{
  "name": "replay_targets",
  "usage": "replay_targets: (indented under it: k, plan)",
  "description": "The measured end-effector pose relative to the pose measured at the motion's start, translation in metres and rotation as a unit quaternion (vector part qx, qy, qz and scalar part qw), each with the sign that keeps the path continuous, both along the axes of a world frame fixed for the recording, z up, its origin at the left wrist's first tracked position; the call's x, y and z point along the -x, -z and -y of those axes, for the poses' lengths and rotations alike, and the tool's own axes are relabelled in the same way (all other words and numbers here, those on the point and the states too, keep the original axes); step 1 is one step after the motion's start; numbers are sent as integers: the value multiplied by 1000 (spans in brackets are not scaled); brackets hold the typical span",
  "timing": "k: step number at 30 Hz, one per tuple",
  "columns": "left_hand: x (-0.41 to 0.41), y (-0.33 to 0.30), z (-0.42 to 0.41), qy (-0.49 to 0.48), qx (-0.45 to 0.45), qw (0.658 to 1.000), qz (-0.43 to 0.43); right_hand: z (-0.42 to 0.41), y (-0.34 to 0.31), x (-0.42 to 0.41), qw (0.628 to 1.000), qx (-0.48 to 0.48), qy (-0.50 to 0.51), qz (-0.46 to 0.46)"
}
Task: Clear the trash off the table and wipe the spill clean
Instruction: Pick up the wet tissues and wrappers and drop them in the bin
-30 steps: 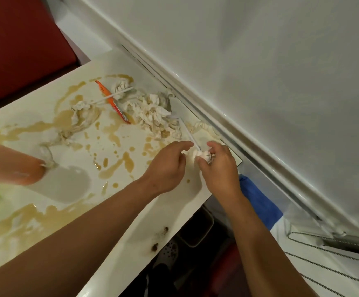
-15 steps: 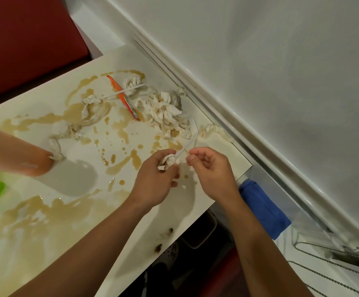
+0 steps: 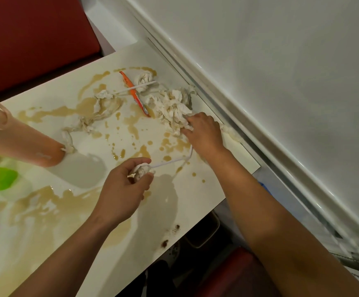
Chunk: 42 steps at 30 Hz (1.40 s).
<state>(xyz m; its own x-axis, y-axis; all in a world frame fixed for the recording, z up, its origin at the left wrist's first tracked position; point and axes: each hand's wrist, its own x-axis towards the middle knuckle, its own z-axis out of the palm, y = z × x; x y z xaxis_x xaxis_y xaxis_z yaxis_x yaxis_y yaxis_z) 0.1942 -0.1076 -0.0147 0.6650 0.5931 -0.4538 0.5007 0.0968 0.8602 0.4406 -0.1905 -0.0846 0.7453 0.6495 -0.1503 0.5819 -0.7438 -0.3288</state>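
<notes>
A heap of tissues (image 3: pixel 172 106) lies at upper centre on the table (image 3: pixel 206 189), by the wall. Left of it a wrapper (image 3: pixel 134 93) crosses under a straw (image 3: pixel 135 88). A bottle (image 3: pixel 18 142) stands at far left. Puddles (image 3: pixel 45 202) spread across the lower left.

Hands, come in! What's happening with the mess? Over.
Left hand grips small tissue wad with straw. Right hand grabbing tissue pile. Brown spill unwiped.

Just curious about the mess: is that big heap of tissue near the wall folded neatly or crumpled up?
Crumpled. The tissue heap lies in wrinkled, stained wads with no flat folds, and the right hand grips its edge.
</notes>
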Motion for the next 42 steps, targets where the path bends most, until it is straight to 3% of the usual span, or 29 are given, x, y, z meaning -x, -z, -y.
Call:
replay_targets:
  k: [5, 11, 17, 22, 27, 33, 42]
  plan:
    - [9, -1, -3, -42, 63, 997, 1, 16, -11, 8, 997, -58, 58, 5]
    - [8, -8, 1, -72, 134, 988, 18, 42, -59, 50, 955, -214, 159, -129]
    - [-3, -16, 11, -92, 206, 973, 41, 55, -82, 120, 924, -312, 135, -176]
    - [-7, -18, 20, -111, 273, 954, 60, 60, -69, 168, 913, -327, 118, -216]
    - [-5, -14, 24, -127, 236, 961, 65, 63, -63, 188, 908, -348, 78, -219]
    - [0, -12, 20, -83, 137, 985, 57, 69, -66, 179, 892, -347, 107, -270]
    - [8, -45, -3, -10, 0, 999, 51, 80, -76, 149, 883, -357, 190, -237]
